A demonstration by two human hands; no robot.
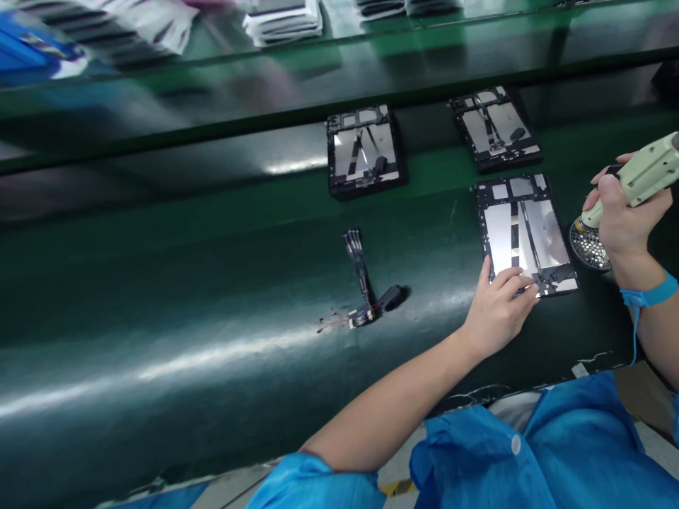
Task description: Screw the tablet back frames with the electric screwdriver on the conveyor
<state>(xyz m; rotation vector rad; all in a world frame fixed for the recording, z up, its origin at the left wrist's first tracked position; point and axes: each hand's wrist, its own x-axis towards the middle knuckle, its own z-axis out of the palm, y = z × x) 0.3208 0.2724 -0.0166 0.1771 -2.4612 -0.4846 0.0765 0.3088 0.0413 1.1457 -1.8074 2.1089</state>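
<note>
My left hand rests on the lower edge of an opened tablet housing, fingers laid over it and thumb apart. Ribbon cables run down the tablet's silvery inside. My right hand is wrapped around a pale green electric screwdriver, pointing down and left. Its tip end is at a round dish with a shiny, speckled surface, right of the tablet. Whether the tip touches anything in the dish is hard to make out. A blue wrist strap circles my right wrist.
Two stacks of similar tablet housings stand behind, one at centre and one at right. A loose flex cable assembly with a black part lies left of my left hand on the green mat. White packets lie on the shelf behind.
</note>
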